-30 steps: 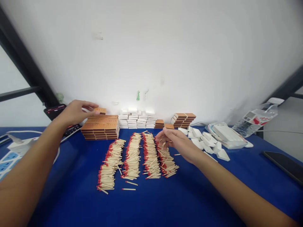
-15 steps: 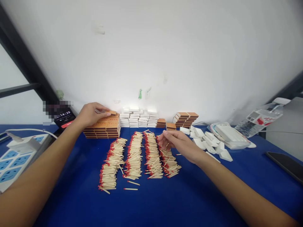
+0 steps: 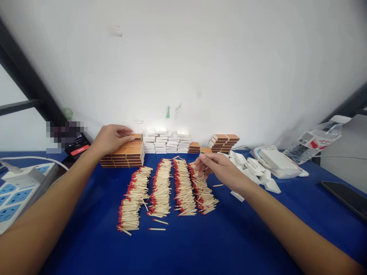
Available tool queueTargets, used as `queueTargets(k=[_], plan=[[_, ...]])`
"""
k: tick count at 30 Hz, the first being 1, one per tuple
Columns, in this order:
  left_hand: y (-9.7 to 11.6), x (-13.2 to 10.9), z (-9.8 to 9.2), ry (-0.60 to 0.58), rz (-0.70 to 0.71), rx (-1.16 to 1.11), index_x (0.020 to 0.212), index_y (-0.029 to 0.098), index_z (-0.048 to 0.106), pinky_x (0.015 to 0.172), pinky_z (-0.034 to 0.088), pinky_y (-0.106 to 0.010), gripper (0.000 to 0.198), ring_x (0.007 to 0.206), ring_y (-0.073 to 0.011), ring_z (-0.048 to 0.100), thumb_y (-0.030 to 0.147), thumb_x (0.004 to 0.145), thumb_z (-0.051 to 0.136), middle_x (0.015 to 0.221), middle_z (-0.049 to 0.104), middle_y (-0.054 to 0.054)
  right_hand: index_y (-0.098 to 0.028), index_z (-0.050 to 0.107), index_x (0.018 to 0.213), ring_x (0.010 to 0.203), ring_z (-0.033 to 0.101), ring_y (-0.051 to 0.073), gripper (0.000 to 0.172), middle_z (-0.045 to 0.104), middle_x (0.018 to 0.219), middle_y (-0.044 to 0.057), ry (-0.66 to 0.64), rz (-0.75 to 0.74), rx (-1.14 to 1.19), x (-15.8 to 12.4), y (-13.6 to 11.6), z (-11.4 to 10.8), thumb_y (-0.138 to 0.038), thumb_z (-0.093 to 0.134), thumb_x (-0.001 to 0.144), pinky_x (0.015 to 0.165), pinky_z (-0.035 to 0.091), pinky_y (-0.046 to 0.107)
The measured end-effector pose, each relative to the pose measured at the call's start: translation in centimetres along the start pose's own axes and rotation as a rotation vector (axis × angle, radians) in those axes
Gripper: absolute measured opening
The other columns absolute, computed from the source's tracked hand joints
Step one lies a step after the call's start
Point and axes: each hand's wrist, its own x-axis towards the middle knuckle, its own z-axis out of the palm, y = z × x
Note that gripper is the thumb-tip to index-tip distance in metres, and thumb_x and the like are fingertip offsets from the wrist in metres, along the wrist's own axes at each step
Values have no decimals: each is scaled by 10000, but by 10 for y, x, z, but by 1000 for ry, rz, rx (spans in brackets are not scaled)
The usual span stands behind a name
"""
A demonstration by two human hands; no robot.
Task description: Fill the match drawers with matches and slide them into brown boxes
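My left hand [image 3: 112,139] reaches to the back left, its thumb and fingers on a small orange matchbox [image 3: 138,136] that lies on top of a neat stack of matchboxes [image 3: 123,162]. Over the upper end of the rightmost row of matches [image 3: 207,196] hovers my right hand [image 3: 219,168]. Its fingers are loosely curled and apart, with nothing visible in them. Three more rows of red-tipped matches [image 3: 185,191] lie to the left of it. Two single matches [image 3: 157,229] rest in front of the rows.
Stacked white inner trays [image 3: 166,145] and further matchboxes [image 3: 225,142] line the wall. Loose white trays [image 3: 254,168] are heaped at right, beside a plastic packet [image 3: 278,162], a bottle [image 3: 315,141] and a dark phone [image 3: 344,194]. A power strip [image 3: 20,196] and a lit phone [image 3: 77,145] stand at left.
The matchbox under my left fingers now sits straighter on the stack. My right hand has shifted slightly to the right, and a white piece shows below its wrist. The view has moved a little.
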Motion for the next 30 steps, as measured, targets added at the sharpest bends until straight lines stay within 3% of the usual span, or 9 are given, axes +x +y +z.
queueTargets(k=[6, 10, 12, 16, 19, 22, 27, 30], plan=[[6, 1, -6, 37, 45, 88, 977, 240, 809, 955, 541, -428, 412, 977, -309, 734, 598, 781, 749, 1064, 811, -93, -199, 718, 881, 668, 669, 208, 546, 736, 804, 85, 190, -92, -212, 12, 6, -34, -714, 552, 957, 594, 505, 341], [16, 0, -17, 91, 100, 166, 968, 263, 803, 980, 517, -433, 396, 967, -300, 712, 611, 851, 657, 1047, 805, -66, -213, 698, 830, 713, 657, 235, 359, 741, 791, 82, 435, -179, -745, 18, 22, -64, -500, 555, 992, 655, 452, 362], [24, -3, -20, 123, 143, 211, 989, 268, 800, 946, 522, -414, 409, 922, -278, 704, 617, 886, 612, 1027, 801, -56, -217, 704, 832, 744, 659, 249, 264, 746, 793, 78, 471, -172, -948, 21, 32, -74, -419, 590, 958, 675, 433, 364], [45, -9, -22, 139, 233, 234, 1005, 272, 802, 890, 518, -389, 393, 881, -261, 693, 594, 895, 605, 975, 791, -46, -198, 743, 984, 792, 666, 250, 254, 764, 910, 92, 353, -195, -1036, 25, 43, -82, -396, 589, 945, 697, 442, 358], [63, -15, -25, 120, 283, 177, 994, 284, 811, 852, 519, -374, 346, 840, -242, 686, 565, 887, 641, 936, 788, -30, -195, 760, 1026, 800, 665, 246, 298, 765, 951, 96, 237, -196, -1026, 21, 32, -86, -424, 588, 943, 714, 458, 363], [81, -23, -32, 9, 302, 70, 942, 285, 824, 747, 520, -344, 310, 738, -214, 675, 552, 875, 681, 827, 777, -20, -216, 778, 1010, 798, 677, 255, 321, 774, 937, 87, 83, -67, -983, 10, 15, -95, -486, 687, 861, 722, 484, 369], [105, -39, -37, -174, 327, -9, 951, 299, 837, 700, 522, -319, 299, 756, -212, 704, 546, 860, 695, 808, 779, -12, -241, 783, 1150, 775, 702, 278, 604, 774, 981, 112, -45, 100, -967, -3, 10, -110, -530, 878, 628, 666, 520, 369], [115, -45, -36, -252, 359, -21, 982, 290, 835, 674, 521, -317, 314, 726, -205, 707, 548, 860, 704, 809, 781, -11, -263, 789, 1098, 739, 693, 267, 526, 771, 947, 102, -98, 98, -959, -3, 17, -112, -486, 876, 630, 634, 513, 363]])
